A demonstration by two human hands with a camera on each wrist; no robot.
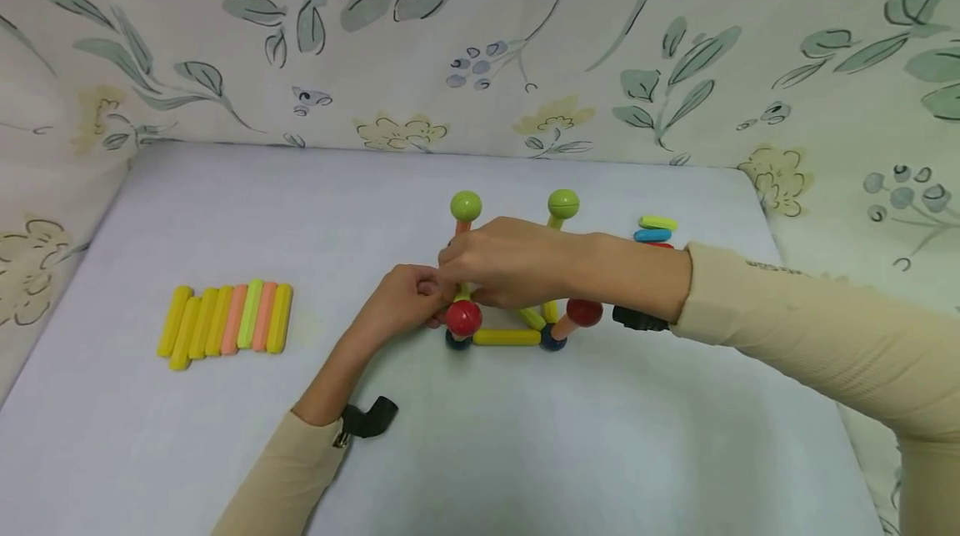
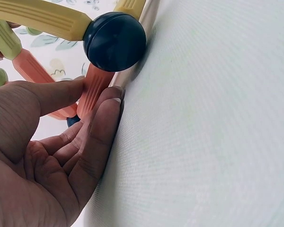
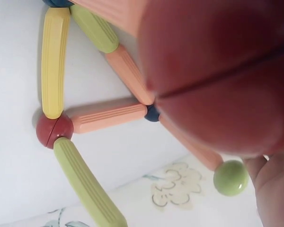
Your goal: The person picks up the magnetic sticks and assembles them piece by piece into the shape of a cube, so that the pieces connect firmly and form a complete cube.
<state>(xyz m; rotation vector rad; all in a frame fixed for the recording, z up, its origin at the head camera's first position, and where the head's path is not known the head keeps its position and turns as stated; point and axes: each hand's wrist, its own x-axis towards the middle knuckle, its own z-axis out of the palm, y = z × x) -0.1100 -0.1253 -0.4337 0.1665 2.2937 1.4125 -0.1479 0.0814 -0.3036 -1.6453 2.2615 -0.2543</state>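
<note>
A frame of ridged sticks and balls stands at the middle of the table, with red balls (image 1: 463,318) and green balls (image 1: 466,206) topping its uprights. My left hand (image 1: 405,298) is at its left side and pinches an orange stick (image 2: 97,85) just beside a dark blue ball (image 2: 114,41), thumb above and fingers against the tabletop. My right hand (image 1: 510,261) reaches over the frame with bent fingers. In the left wrist view its fingertips hold a green stick (image 2: 7,40). A large red ball (image 3: 222,80) hides most of that hand in the right wrist view.
To the left lies a row of yellow, orange and green sticks (image 1: 225,319). A few short green, blue and red pieces (image 1: 652,234) lie at the right, partly behind my right forearm. Floral cloth (image 1: 480,44) hangs behind the white table (image 1: 585,436).
</note>
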